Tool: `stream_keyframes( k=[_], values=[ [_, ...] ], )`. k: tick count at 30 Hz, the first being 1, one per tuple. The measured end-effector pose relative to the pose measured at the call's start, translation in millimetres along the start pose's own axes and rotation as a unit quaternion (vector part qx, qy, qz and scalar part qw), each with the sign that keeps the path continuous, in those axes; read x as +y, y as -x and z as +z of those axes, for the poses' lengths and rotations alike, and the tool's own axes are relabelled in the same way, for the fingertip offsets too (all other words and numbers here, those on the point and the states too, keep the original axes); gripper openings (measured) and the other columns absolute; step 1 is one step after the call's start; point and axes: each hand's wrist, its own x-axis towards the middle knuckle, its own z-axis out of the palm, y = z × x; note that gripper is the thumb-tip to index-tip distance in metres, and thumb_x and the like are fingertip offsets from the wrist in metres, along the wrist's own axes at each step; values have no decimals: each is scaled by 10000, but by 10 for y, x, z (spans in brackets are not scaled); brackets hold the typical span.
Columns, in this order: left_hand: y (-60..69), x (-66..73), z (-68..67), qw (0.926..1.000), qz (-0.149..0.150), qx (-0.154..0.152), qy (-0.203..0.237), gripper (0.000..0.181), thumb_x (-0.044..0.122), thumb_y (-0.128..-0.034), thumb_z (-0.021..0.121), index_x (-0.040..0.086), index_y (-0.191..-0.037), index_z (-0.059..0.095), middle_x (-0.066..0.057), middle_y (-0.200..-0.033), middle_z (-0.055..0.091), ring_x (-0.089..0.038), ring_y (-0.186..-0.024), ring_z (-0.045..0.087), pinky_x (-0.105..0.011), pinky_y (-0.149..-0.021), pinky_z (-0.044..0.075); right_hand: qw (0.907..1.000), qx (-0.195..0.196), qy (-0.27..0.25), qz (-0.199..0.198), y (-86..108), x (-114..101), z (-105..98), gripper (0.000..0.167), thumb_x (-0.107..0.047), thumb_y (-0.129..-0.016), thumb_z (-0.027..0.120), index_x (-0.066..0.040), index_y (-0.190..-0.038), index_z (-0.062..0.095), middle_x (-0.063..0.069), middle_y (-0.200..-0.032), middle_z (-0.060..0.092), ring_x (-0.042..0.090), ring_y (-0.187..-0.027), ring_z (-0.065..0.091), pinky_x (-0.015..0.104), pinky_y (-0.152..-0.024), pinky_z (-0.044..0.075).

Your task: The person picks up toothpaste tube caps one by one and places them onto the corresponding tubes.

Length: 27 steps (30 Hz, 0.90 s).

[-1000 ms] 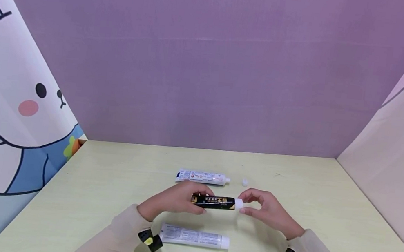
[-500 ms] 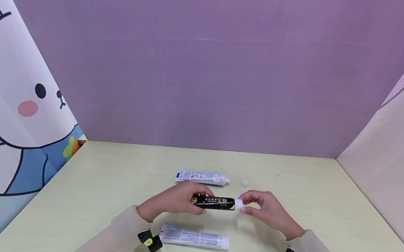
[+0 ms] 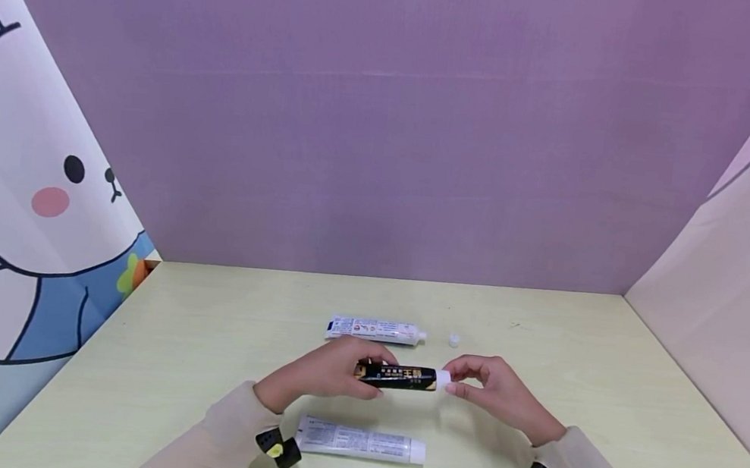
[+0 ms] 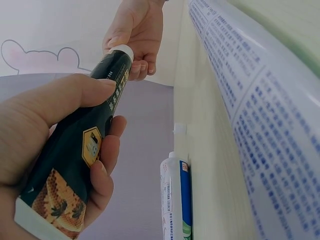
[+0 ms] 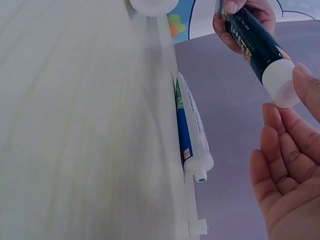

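A black toothpaste tube (image 3: 401, 376) with gold lettering is held above the table, its white cap (image 5: 281, 82) pointing right. My left hand (image 3: 338, 367) grips the tube's body, thumb on one side and fingers curled on the other in the left wrist view. With thumb and fingertips, my right hand (image 3: 499, 392) pinches the white cap, which sits on the tube's end. Behind the hands lies a white and blue toothpaste tube (image 3: 375, 330) with its nozzle bare. A small loose white cap (image 3: 454, 340) stands just right of that nozzle.
Nearer the front edge, a second white toothpaste tube (image 3: 360, 441) lies with its cap on, close to the left wrist. The pale wooden table (image 3: 221, 325) meets a purple panel (image 3: 397, 152) at the back. A cartoon-printed sheet (image 3: 43, 191) flanks the left side.
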Motion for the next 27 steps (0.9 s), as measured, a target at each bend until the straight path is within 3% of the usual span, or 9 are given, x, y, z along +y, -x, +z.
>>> stream_keyframes(
  k=[9,14,20,27],
  values=[
    [-2,-4,5,10000,-23,23,-70,363,151,-775,759,165,-1122,655,69,-951,648,-45,-776,529,-204,-701,451,10000,25,36,-66,0,-3,2,146,-130,-875,659,-23,-973,670,17,-919,671,62,-832,596,269,-752,488],
    [-3,-6,1,10000,-34,37,-35,365,157,-778,758,189,-1126,649,61,-966,651,-53,-787,536,-211,-707,453,9996,220,136,-140,2,-17,-2,190,-127,-862,677,-46,-1031,649,33,-984,655,96,-883,595,287,-806,483],
    [-1,-28,-4,10000,-61,-4,74,363,162,-785,752,185,-1132,648,55,-966,654,-46,-774,539,-209,-692,457,9962,458,375,-641,-1,-30,3,311,-117,-787,753,-80,-1069,627,52,-1023,643,189,-935,576,295,-841,456],
    [-2,-51,9,10000,62,-50,36,361,176,-789,750,172,-1135,648,59,-963,658,-34,-764,532,-204,-686,448,9917,394,607,-1063,-19,-7,55,306,-103,-755,778,-107,-1020,625,36,-992,636,119,-925,573,290,-819,461]
  ],
)
